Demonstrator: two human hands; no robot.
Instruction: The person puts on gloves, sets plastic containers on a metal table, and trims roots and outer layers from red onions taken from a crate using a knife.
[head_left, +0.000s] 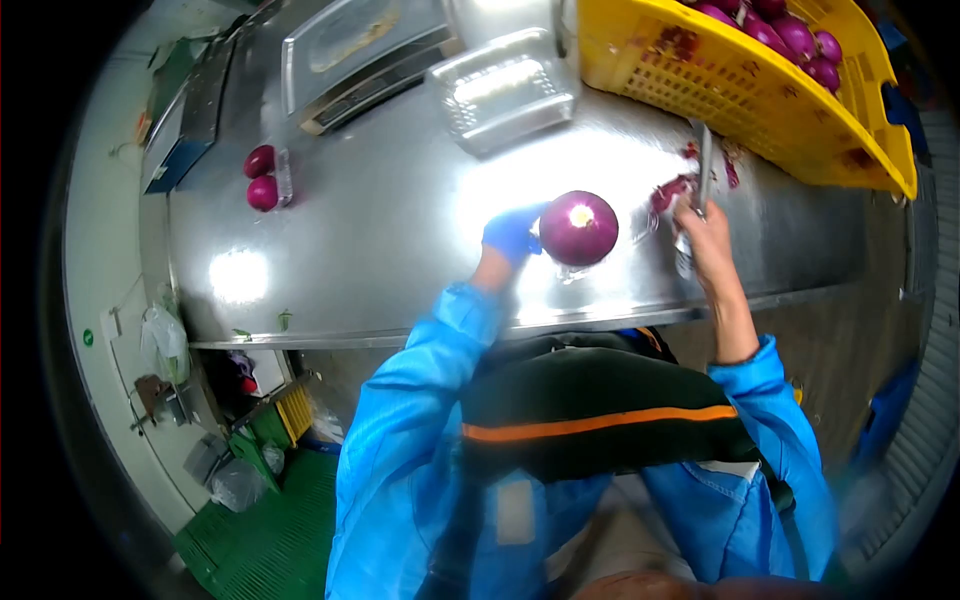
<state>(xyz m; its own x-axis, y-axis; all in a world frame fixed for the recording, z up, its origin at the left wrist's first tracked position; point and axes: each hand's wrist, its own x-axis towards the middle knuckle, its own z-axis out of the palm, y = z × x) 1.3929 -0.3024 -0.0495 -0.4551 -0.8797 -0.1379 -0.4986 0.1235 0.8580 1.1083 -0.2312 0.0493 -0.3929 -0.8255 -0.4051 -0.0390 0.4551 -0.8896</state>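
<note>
My left hand (512,232), in a blue glove, is at the left side of a large, round red onion (579,232) with a pale spot on top. The hand is closed on the onion, and its fingers are partly hidden behind it. To the right, my bare right hand (706,236) is wrapped round a knife (704,160), its blade pointing to the far side of the table. Dark red peel scraps (672,190) lie on the metal table beside the knife. Something clear and shiny shows just below the onion.
A yellow crate (740,120) with several red onions (790,38) stands at the back right. Clear plastic trays (505,92) and a scale (370,50) are at the back. Two packed red onions (262,192) lie at left. The metal table's (350,250) front edge runs before me.
</note>
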